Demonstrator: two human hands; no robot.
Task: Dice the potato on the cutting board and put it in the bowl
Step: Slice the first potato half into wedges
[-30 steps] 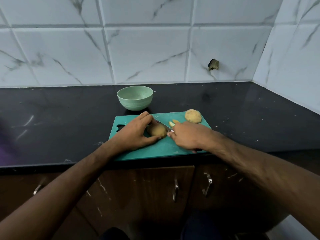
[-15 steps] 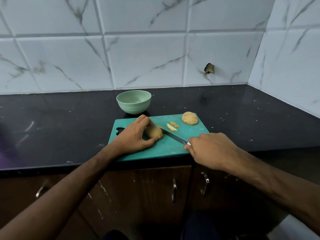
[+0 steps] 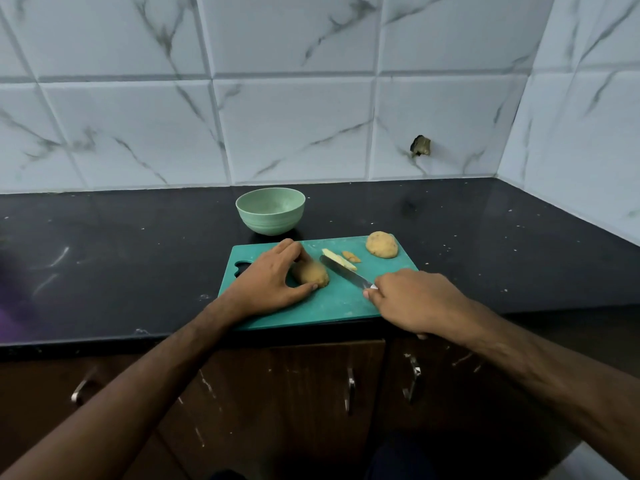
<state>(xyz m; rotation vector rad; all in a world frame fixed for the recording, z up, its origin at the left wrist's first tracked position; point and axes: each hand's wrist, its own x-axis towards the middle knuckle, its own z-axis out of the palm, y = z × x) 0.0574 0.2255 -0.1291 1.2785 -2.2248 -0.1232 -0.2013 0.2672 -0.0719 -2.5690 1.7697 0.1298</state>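
I look down from a head camera at a black desk (image 3: 104, 271) against a white marbled tile wall (image 3: 294, 126). A teal board (image 3: 332, 306) lies at the desk's near edge, with a heart-shaped cut-out at its left end.

My left hand (image 3: 266, 282) reaches in from the lower left, forearm stretched diagonally across the view. It rests palm-down on the board, fingers arched over the top of a potato piece (image 3: 311, 274) and thumb pressed against its near side, so this grip is curled round the piece and pins it to the board.

My right hand (image 3: 415, 299) comes in from the lower right, knuckles up, wrist above the board's right corner. Its grip is closed tight round the handle of a knife (image 3: 346, 273); the handle itself is almost wholly hidden in the fist. The blade points away and left, tilted low over the board, its tip just right of the held piece and next to a pale slice (image 3: 338, 259). I cannot tell whether the blade touches that slice.

A small scrap (image 3: 351, 256) lies just right of the slice. A second, rounded potato piece (image 3: 382, 244) sits at the board's far right corner, well apart from both hands.

A pale green bowl (image 3: 270, 211) stands on the desk just behind the board. Brown cabinet doors (image 3: 277, 393) with metal handles sit below the desk.
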